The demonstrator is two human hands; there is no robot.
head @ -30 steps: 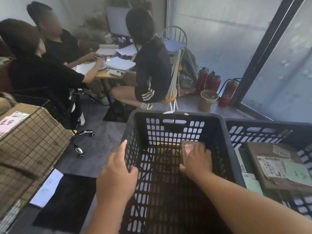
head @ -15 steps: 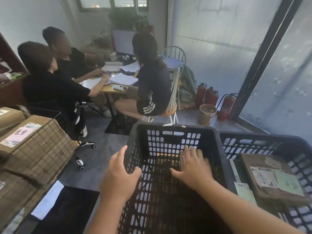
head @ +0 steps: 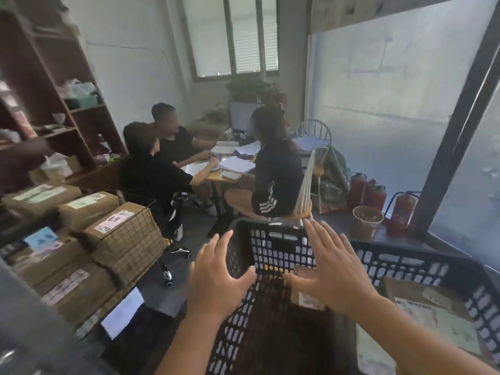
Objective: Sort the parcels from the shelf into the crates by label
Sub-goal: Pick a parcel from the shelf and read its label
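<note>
So there's a small parcel (head: 305,292) sitting down inside the near black crate (head: 273,239), leaning against its far wall, mostly hidden behind the right hand (head: 331,274). It looks like brown card with a white label on the low end; I can't read the label. Both hands hang over the crate and hold nothing: the right has its fingers (head: 318,239) straight and spread, and the left hand (head: 216,282) sits above the crate's left rim with its fingers fanned and thumb out.

My guess is that drop is done and the next grab is from the stack of parcels (head: 89,212) on the left. That stack lies left of and a bit farther than both hands, so the left hand is clearly the nearer one. The top boxes run their long axis from near-left to far-right, with coloured labels facing up. They're flat-sided cardboard, stiff, probably easy to pinch by the edges. A wire basket (head: 135,239) fronts the stack, so going in from above looks cleaner.

A second crate (head: 433,266) touches the first on the right, same perforated black plastic, with a labelled box (head: 433,312) lying flat inside.
</note>
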